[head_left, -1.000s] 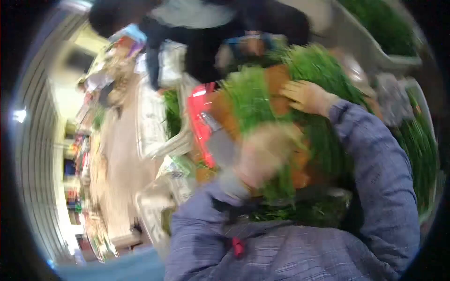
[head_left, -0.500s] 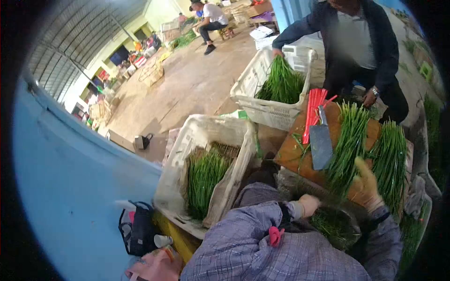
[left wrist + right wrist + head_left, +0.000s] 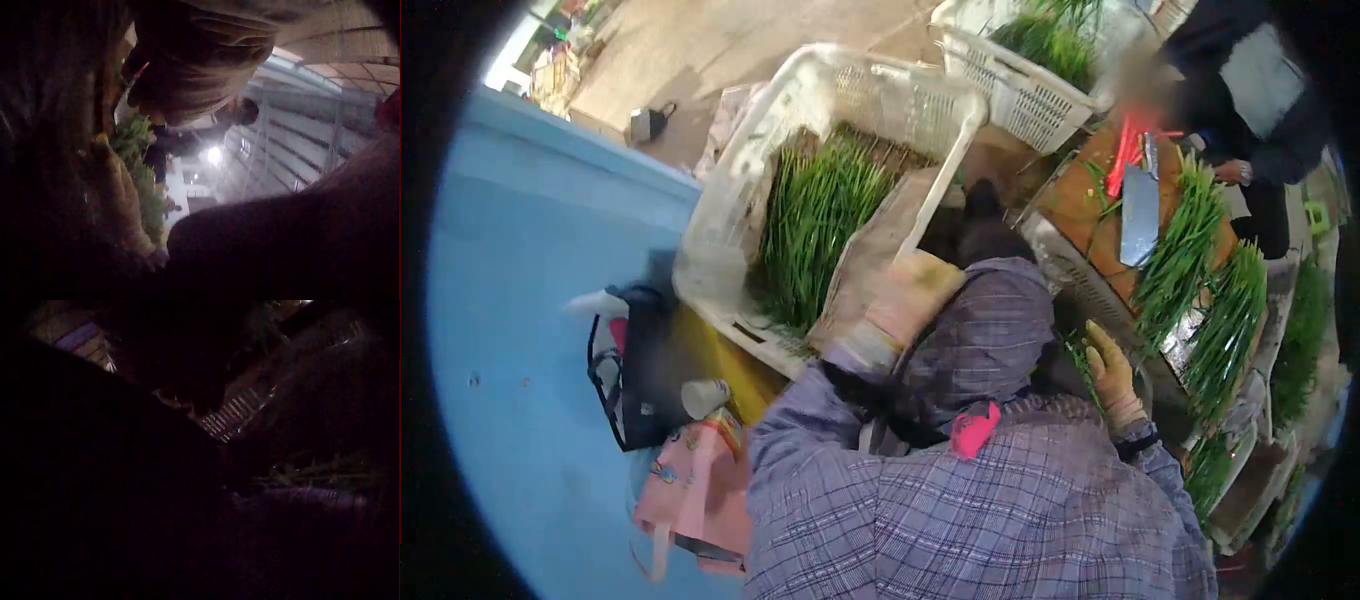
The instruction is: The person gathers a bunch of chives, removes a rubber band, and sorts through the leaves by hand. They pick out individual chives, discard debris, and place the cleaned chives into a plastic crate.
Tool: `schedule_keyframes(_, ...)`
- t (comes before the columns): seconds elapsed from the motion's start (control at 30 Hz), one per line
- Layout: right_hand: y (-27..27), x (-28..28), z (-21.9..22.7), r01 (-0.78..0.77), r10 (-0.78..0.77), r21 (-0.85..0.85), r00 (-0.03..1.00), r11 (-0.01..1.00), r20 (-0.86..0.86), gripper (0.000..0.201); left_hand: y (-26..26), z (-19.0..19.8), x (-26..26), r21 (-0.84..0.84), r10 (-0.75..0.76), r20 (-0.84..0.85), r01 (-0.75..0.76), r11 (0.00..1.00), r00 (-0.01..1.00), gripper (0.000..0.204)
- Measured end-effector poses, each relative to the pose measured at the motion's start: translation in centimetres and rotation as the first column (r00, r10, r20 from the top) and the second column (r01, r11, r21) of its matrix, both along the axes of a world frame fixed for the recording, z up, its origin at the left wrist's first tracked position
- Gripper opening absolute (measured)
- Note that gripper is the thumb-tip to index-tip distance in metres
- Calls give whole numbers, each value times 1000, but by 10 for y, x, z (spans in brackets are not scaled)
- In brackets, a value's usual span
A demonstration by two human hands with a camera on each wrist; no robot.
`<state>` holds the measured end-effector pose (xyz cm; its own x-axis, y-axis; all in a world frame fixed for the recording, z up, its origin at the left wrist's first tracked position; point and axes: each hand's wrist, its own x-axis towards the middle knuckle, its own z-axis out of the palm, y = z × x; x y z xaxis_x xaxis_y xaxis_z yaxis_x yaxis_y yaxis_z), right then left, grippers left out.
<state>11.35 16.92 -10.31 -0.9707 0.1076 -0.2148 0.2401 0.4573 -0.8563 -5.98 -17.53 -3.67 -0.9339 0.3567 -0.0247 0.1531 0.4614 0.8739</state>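
Observation:
My left hand (image 3: pixel 908 298), gloved and blurred, is between the near side of a white crate (image 3: pixel 700 255) and my raised knee (image 3: pixel 990 320). No object shows in it. A thick bunch of garlic chives (image 3: pixel 815 225) lies inside that crate. My right hand (image 3: pixel 1112 372), in a yellowish glove, hangs low beside my lap with its fingers extended, close to loose green trimmings (image 3: pixel 1083 372). Beyond it, on a wooden board (image 3: pixel 1090 215), lie two bunches of chives (image 3: pixel 1185 245), a cleaver (image 3: pixel 1140 215) and red strips (image 3: pixel 1127 150). The right wrist view is mostly dark.
Another person (image 3: pixel 1265 90) sits across the board. A second white crate (image 3: pixel 1010 95) with greens stands at the back. At the left are a blue wall (image 3: pixel 530 270), a dark bag (image 3: pixel 645 370), a white cup (image 3: pixel 703 398) and a pink bag (image 3: pixel 685 490). More greens (image 3: pixel 1297 340) lie at right.
My view has swung left and down, toward the near crate. Both hands have left the chives on the board; the left has moved over to the crate's side, the right has dropped beside my lap.

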Motion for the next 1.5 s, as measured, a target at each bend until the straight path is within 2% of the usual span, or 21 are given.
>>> schedule_keyframes(0.03,1,1,-3,-19,19,64,1000,998,0,44,-27,1,-10,-37,305,78,-303,952,949,31)
schedule_keyframes(0.07,-2,-1,-5,-38,39,122,999,992,-6,43,-66,-16,-27,-174,419,15,-411,895,908,33)
schedule_keyframes(0.1,-8,-7,6,-72,72,221,997,973,9,42,-116,-55,-46,-247,451,-155,-477,844,879,33)
schedule_keyframes(0.2,-2,-8,-19,-84,72,193,995,978,69,42,-197,-98,-73,-413,629,10,-570,710,777,31)
schedule_keyframes(0.33,-21,-22,-6,-122,99,315,991,941,88,41,-170,-129,-88,-410,484,-40,-456,790,874,46)
schedule_keyframes(0.4,-18,-23,-10,-109,80,246,989,963,125,40,-125,-132,-84,-688,391,-22,-298,662,920,70)
schedule_keyframes(0.47,-20,-28,-5,-153,122,277,984,949,129,39,-96,-136,-82,-786,398,202,-94,611,895,61)
schedule_keyframes(0.6,-24,-27,6,-192,141,295,972,936,186,38,-97,-149,-64,-773,410,188,-123,622,892,44)
schedule_keyframes(0.73,-18,-23,-5,-146,93,253,973,956,209,36,-99,-127,-52,-654,256,172,-84,752,951,19)
schedule_keyframes(0.8,-22,-27,2,-178,101,265,954,948,282,36,-86,-118,-34,-332,15,94,17,943,995,14)
schedule_keyframes(0.87,-19,-24,-7,-204,132,265,955,943,266,36,-77,-126,-26,-387,-44,156,102,916,987,19)
schedule_keyframes(0.9,-18,-24,-11,-228,162,266,955,937,249,36,-82,-124,-35,-293,-90,355,202,935,931,24)
schedule_keyframes(1.03,-23,-28,-13,-250,180,285,952,926,249,36,-95,-161,-59,-137,-190,579,325,936,793,48)
schedule_keyframes(1.13,-22,-29,-18,-250,173,302,950,920,260,36,-87,-185,-65,-98,-190,672,341,935,715,47)
schedule_keyframes(1.17,-21,-28,-19,-244,154,315,946,917,285,37,-99,-211,-73,-127,-327,537,457,880,777,46)
schedule_keyframes(1.23,-21,-26,-16,-236,129,325,939,916,318,37,-111,-187,-104,-119,-177,429,250,961,886,41)
schedule_keyframes(1.27,-21,-27,-12,-225,120,308,938,924,326,37,-110,-151,-112,-14,172,593,-203,979,787,36)
schedule_keyframes(1.3,-22,-28,-11,-216,113,290,936,932,334,37,-146,-206,-134,-7,345,220,-352,936,913,31)
schedule_keyframes(1.33,-22,-29,-14,-214,112,287,936,934,333,37,-156,-189,-149,-156,464,-104,-475,866,880,30)
schedule_keyframes(1.4,-21,-30,-22,-224,147,289,953,931,264,37,-205,-227,-185,-293,500,-310,-582,759,809,40)
schedule_keyframes(1.5,-23,-33,-25,-268,147,293,916,918,374,36,-237,-222,-215,-363,607,-124,-605,709,785,54)
